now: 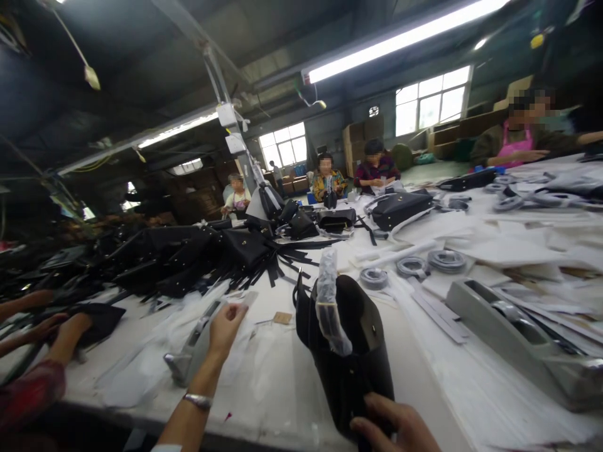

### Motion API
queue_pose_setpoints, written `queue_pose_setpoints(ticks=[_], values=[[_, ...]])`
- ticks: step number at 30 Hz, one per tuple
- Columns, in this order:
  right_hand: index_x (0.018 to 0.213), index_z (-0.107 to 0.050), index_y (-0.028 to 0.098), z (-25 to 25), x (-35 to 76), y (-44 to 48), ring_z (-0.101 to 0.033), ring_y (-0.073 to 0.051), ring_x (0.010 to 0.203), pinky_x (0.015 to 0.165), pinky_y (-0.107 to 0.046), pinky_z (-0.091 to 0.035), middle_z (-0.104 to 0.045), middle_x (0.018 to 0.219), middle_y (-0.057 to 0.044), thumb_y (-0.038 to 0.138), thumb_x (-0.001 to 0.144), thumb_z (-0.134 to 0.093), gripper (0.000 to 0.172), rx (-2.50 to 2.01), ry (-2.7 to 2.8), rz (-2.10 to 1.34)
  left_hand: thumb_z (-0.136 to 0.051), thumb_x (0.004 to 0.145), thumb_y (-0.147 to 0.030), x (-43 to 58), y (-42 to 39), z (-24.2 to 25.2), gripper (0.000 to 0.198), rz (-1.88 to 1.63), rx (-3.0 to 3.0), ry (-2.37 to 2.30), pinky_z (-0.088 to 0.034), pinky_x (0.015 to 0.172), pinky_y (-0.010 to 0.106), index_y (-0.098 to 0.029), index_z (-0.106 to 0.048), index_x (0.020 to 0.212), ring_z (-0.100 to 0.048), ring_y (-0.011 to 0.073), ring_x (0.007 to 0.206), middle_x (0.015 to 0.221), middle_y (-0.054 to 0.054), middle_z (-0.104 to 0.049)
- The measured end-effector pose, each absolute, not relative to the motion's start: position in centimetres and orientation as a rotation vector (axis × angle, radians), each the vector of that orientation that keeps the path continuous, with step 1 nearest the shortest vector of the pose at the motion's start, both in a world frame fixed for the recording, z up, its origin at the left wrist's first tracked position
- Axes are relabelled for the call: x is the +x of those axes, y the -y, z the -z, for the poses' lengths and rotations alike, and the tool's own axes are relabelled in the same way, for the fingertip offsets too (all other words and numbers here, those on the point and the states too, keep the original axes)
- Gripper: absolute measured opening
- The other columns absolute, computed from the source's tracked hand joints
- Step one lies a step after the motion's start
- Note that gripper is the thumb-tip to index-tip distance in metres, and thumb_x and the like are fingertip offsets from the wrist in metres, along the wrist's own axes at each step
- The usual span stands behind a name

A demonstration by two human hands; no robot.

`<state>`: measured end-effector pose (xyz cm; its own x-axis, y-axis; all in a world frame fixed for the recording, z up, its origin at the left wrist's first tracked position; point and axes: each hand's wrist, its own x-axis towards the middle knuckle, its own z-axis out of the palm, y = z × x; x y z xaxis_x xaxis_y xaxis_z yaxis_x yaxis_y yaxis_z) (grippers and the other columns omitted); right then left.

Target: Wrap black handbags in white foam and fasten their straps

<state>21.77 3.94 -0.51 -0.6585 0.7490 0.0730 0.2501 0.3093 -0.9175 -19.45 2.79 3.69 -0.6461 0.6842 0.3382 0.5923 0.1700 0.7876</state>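
Note:
A black handbag (346, 376) stands on the white table in front of me, tilted a little, its top open. Its handle (332, 314) is wrapped in clear plastic with a band round it. My right hand (396, 427) grips the lower near side of the bag, thumb and fingers closed on it. To the left of the bag, my left hand (227, 326) is raised with thumb and forefinger pinched on what looks like a strip of clear tape (248, 300). Just behind that hand sits a grey tape dispenser (195, 345).
Another grey tape dispenser (518, 339) stands at right, near white sheets (471, 389) and coiled straps (446, 260). Black bags (164, 251) are heaped at left. A co-worker's hands (70, 329) hold black material at far left. Several people sit across the table.

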Motion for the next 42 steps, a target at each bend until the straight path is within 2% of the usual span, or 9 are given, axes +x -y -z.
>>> queue_pose_setpoints(ticks=[4, 10, 16, 21, 27, 33, 37, 39, 42], values=[[0.074, -0.058, 0.019, -0.1, 22.3, -3.5, -0.060, -0.015, 0.061, 0.060, -0.023, -0.046, -0.059, 0.069, 0.000, 0.056, 0.090, -0.053, 0.040, -0.909, 2.070, -1.466, -0.069, 0.072, -0.060, -17.0, -1.4, -4.6, 0.058, -1.570, 1.222, -2.177, -0.053, 0.079, 0.031, -0.015, -0.066, 0.109, -0.069, 0.0225, 0.092, 0.098, 0.008, -0.074], [0.080, -0.065, 0.020, -0.1, 22.8, -3.6, -0.061, -0.016, 0.065, 0.065, -0.025, -0.047, -0.062, 0.072, 0.000, 0.059, 0.089, -0.055, 0.041, -0.909, 2.133, -1.500, -0.067, 0.085, -0.051, -14.2, -0.2, -2.6, 0.038, -1.399, 1.206, -2.085, -0.055, 0.078, 0.034, -0.013, -0.070, 0.089, -0.068, 0.0189, 0.082, 0.086, 0.005, -0.073], [0.084, -0.066, 0.020, -0.3, 23.0, -3.5, -0.061, -0.016, 0.067, 0.067, -0.026, -0.046, -0.061, 0.073, 0.000, 0.059, 0.091, -0.053, 0.041, -0.919, 2.145, -1.539, -0.061, 0.094, -0.038, -15.6, -1.2, -0.9, 0.029, -1.252, 1.179, -2.231, -0.056, 0.080, 0.039, -0.014, -0.064, 0.109, -0.066, 0.0199, 0.091, 0.107, 0.006, -0.066], [0.083, -0.065, 0.020, -0.1, 22.9, -3.4, -0.061, -0.016, 0.069, 0.068, -0.026, -0.046, -0.060, 0.074, 0.000, 0.060, 0.090, -0.053, 0.042, -0.918, 2.122, -1.557, -0.062, 0.094, -0.035, -17.6, -2.4, -2.3, 0.029, -1.397, 1.145, -2.334, -0.055, 0.088, 0.043, -0.016, -0.062, 0.115, -0.063, 0.0220, 0.102, 0.117, 0.008, -0.063], [0.085, -0.069, 0.019, -0.3, 22.8, -3.5, -0.060, -0.016, 0.066, 0.068, -0.027, -0.047, -0.063, 0.075, -0.002, 0.059, 0.090, -0.054, 0.044, -0.899, 2.095, -1.623, -0.062, 0.090, -0.041, -15.8, -1.1, -5.9, 0.033, -1.654, 1.109, -2.179, -0.051, 0.074, 0.030, -0.014, -0.065, 0.108, -0.062, 0.0162, 0.081, 0.098, 0.006, -0.067], [0.113, -0.072, 0.016, -1.5, 22.7, -2.7, -0.058, -0.017, 0.061, 0.067, -0.031, -0.046, -0.062, 0.063, -0.001, 0.062, 0.086, -0.058, 0.055, -1.003, 1.965, -1.813, -0.074, 0.078, -0.043, -4.2, 5.0, -3.3, 0.029, -1.481, 1.105, -1.870, -0.045, 0.064, 0.023, -0.016, -0.069, 0.086, -0.058, 0.0137, 0.069, 0.078, 0.002, -0.066], [0.076, -0.075, 0.018, -2.8, 22.5, -2.1, -0.063, -0.021, 0.080, 0.080, -0.032, -0.048, -0.067, 0.074, -0.005, 0.057, 0.087, -0.060, 0.044, -0.875, 1.948, -1.822, -0.075, 0.079, -0.038, 2.5, 8.6, -0.2, 0.023, -1.343, 1.014, -1.684, -0.045, 0.066, 0.023, -0.017, -0.067, 0.081, -0.058, 0.0141, 0.071, 0.076, 0.002, -0.064], [0.063, -0.068, 0.017, -2.7, 22.4, -1.9, -0.062, -0.019, 0.079, 0.076, -0.029, -0.048, -0.067, 0.075, -0.004, 0.056, 0.089, -0.059, 0.047, -0.853, 1.974, -1.761, -0.075, 0.080, -0.038, 4.3, 9.5, 0.7, 0.022, -1.319, 0.970, -1.604, -0.045, 0.067, 0.024, -0.018, -0.067, 0.083, -0.059, 0.0147, 0.073, 0.079, 0.002, -0.065], [0.064, -0.066, 0.017, -2.1, 22.4, -1.8, -0.056, -0.014, 0.063, 0.062, -0.024, -0.045, -0.061, 0.061, 0.000, 0.054, 0.090, -0.059, 0.046, -0.935, 2.002, -1.673, -0.074, 0.082, -0.037, 5.3, 9.5, 1.0, 0.022, -1.314, 0.925, -1.489, -0.048, 0.074, 0.025, -0.019, -0.069, 0.094, -0.063, 0.0177, 0.084, 0.092, 0.005, -0.070]])
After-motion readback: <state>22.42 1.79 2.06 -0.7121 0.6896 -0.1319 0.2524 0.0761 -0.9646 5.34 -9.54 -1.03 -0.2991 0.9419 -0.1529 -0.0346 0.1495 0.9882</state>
